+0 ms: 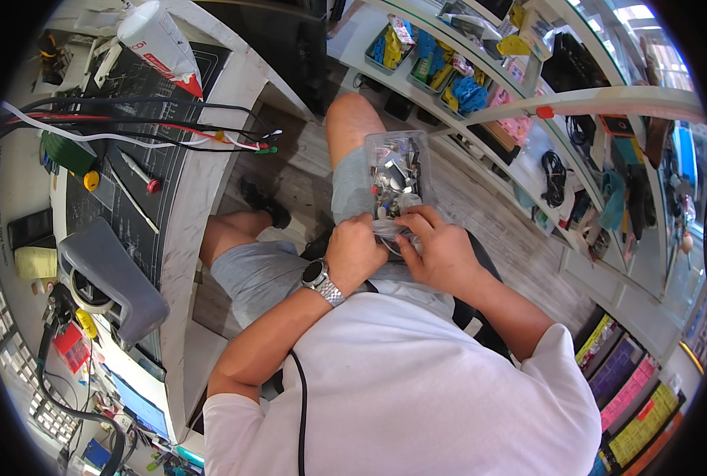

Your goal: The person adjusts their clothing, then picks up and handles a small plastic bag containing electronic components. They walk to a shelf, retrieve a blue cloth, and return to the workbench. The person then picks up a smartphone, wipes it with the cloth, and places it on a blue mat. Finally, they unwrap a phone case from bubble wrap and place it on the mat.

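Observation:
A clear plastic box (429, 156) of jumbled small metal and plastic parts (394, 172) rests on my lap, over the right thigh. At its near end a pale looped cable (393, 231) runs between my hands. My left hand (359, 249), with a steel watch (315, 272) on the wrist, is closed in a fist on the cable. My right hand (440, 249) pinches the cable's other side with bent fingers, right beside the box's near edge. The fingers partly hide the cable and the near end of the box.
To the left, a workbench with a black mat (128, 202) carries a screwdriver (136, 168), a grey tape dispenser-like stand (112, 276) and a white bottle (158, 44). Cables (151, 128) hang past its edge. Glass shelves (508, 77) with bins of parts stand at right.

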